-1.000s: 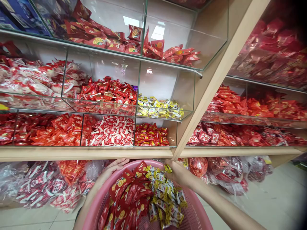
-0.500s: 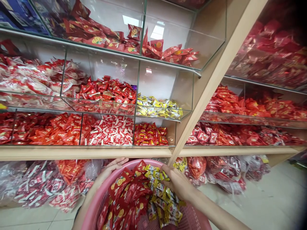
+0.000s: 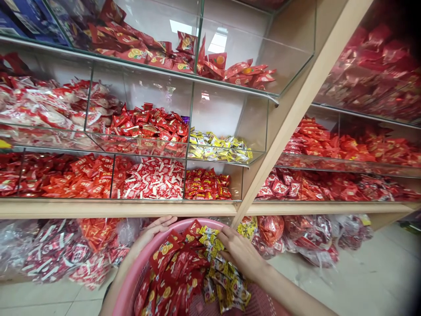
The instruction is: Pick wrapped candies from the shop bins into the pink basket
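Observation:
A pink basket (image 3: pixel 126 287) sits low in the middle, holding red packets with orange-slice prints (image 3: pixel 167 267) on its left and small yellow-and-white candies (image 3: pixel 226 278) on its right. My left hand (image 3: pixel 162 224) curls against the basket's far left rim, its forearm running along the outside. Over the right part of the rim reaches my right hand (image 3: pixel 238 250), its fingers bent down onto the yellow candies. Its fingertips are partly hidden among the wrappers.
Wooden shelves (image 3: pixel 115 210) with clear dividers hold red, white and yellow sweets ahead. A slanting wooden upright (image 3: pixel 296 118) stands to the right. Filled plastic bags (image 3: pixel 309 237) lie on the floor beneath the shelves.
My right hand has shifted slightly within the basket, its fingers more bent over the yellow candies. My left hand stays at the rim. The view has moved very slightly.

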{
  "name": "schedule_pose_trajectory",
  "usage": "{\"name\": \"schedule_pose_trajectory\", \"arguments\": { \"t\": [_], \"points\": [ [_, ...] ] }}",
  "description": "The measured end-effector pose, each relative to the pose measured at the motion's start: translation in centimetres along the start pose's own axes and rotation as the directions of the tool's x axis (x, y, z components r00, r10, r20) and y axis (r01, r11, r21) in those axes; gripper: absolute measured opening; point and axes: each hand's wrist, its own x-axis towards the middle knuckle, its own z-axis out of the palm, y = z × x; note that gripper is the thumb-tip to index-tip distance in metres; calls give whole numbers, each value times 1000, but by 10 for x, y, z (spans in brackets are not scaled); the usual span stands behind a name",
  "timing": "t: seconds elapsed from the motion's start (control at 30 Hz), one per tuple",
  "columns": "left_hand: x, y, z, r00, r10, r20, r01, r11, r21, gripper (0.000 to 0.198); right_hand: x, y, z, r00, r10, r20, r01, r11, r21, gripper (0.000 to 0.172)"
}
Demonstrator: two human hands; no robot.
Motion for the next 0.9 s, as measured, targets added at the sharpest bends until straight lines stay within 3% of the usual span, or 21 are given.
{"name": "schedule_pose_trajectory", "arguments": {
  "t": [0.37,0.5,0.67,0.9],
  "points": [
    [0,2,-3,999,-12,40,12,1000,13,36,-5,19,-10,998,55,-36,-47,978,205,16],
    [-2,4,1,1000,-12,29,11,1000,23,36,-16,21,-13,997,68,-44,-60,985,160,14],
    [-6,7,5,1000,3,8,-4,999,44,36,-31,16,-5,1000,-9,-19,10,999,34,17],
    [-2,3,1,1000,-12,8,12,1000,12,37,-38,14,-2,996,-87,21,87,996,20,22]
  ]
}}
